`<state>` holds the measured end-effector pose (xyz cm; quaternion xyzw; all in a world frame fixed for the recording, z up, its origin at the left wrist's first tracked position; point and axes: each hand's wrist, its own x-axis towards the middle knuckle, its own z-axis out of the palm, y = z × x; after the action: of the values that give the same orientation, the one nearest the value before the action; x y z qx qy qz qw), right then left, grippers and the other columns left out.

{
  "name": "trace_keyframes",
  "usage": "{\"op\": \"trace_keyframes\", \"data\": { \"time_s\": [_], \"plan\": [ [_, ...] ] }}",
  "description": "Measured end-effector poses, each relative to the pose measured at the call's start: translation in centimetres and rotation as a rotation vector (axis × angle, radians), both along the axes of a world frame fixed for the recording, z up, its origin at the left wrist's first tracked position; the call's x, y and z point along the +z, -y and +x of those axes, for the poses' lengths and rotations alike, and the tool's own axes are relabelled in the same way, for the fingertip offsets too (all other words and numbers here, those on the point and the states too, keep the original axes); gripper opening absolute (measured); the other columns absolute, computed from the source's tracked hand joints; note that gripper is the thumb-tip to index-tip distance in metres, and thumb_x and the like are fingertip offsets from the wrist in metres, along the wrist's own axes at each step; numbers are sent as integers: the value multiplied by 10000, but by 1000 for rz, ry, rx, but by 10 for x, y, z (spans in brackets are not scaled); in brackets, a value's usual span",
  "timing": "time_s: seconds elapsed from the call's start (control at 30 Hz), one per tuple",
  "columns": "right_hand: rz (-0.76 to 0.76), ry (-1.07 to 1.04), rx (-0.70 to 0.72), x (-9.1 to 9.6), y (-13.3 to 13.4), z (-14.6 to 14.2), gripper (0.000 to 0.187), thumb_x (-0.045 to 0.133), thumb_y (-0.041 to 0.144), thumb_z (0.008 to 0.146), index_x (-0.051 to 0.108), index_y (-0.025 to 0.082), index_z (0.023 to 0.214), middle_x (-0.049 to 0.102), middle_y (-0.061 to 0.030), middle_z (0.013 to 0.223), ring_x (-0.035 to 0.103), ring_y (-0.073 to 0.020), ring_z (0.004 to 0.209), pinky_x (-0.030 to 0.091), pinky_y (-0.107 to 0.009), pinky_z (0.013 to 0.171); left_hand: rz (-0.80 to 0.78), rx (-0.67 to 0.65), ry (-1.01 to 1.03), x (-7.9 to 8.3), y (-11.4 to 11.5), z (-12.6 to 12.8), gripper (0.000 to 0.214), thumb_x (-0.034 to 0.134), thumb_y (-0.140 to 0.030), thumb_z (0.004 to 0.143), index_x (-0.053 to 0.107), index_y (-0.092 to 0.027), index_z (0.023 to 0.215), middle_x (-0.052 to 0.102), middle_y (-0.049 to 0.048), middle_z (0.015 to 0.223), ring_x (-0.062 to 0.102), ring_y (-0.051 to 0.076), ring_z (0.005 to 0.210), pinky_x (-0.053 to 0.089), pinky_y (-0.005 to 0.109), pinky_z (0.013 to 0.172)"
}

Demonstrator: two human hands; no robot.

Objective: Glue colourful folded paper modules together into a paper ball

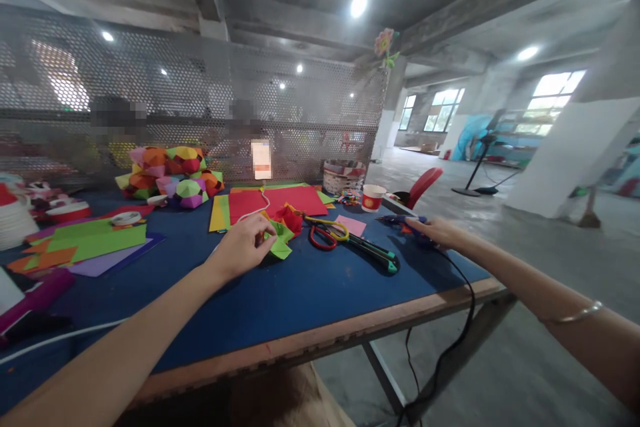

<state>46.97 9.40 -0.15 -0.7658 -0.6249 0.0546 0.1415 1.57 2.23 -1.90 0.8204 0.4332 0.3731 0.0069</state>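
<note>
My left hand (245, 240) is closed, thumb and fingertips pinched at the left edge of a green folded paper piece (283, 241). A red folded paper piece (290, 219) sits right behind the green one. My right hand (434, 232) is wrapped round a dark blue glue gun (417, 220) near the table's right side. Its nozzle points left, and a black cord runs from it over the table edge. Between my hands lie scissors (324, 237) with red and yellow handles and a black and green utility knife (373, 252). A pink paper square (351, 225) lies just behind the knife.
Red paper sheets (305, 203) lie at the back, near a woven basket (344, 177) and a paper cup (373, 199). Colourful paper balls (187, 177) are piled back left. Green sheets (107, 243) hold a tape roll (126, 218). A mesh screen (300, 107) borders the blue table (280, 307).
</note>
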Motion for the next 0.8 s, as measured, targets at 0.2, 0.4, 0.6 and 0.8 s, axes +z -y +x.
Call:
{"op": "trace_keyframes", "data": {
  "time_s": [0.2, 0.4, 0.6, 0.8],
  "plan": [
    [27, 454, 59, 23, 41, -59, 464, 472, 421, 1055, 784, 81, 1012, 762, -263, 1145, 735, -375, 1094, 548, -409, 854, -112, 146, 174, 0, -2, 1, 188, 636, -355, 843, 666, -177, 893, 709, 74, 901, 652, 170, 625, 571, 357, 671],
    [318, 43, 653, 23, 34, -155, 232, 587, 138, 931, 808, 206, 909, 814, -87, 969, 739, -226, 862, 498, -289, 760, -224, 146, 289, -1, -2, 0, 274, 623, -401, 843, 705, -174, 971, 743, 82, 926, 683, 176, 624, 591, 319, 570],
    [457, -228, 979, 6, 12, -242, 202, 644, 98, 881, 734, 182, 721, 725, -39, 708, 586, -149, 639, 384, -276, 653, -243, 114, 327, 4, -2, -8, 280, 625, -412, 824, 773, -176, 799, 777, 90, 895, 676, 164, 592, 571, 279, 511],
    [495, -392, 963, -3, 4, -265, 222, 715, 90, 822, 585, 176, 663, 615, 3, 679, 500, -122, 648, 348, -262, 665, -342, 188, 469, 10, -3, -11, 214, 724, -381, 722, 710, -180, 649, 719, 28, 643, 615, 134, 484, 554, 277, 546]
  ]
}}
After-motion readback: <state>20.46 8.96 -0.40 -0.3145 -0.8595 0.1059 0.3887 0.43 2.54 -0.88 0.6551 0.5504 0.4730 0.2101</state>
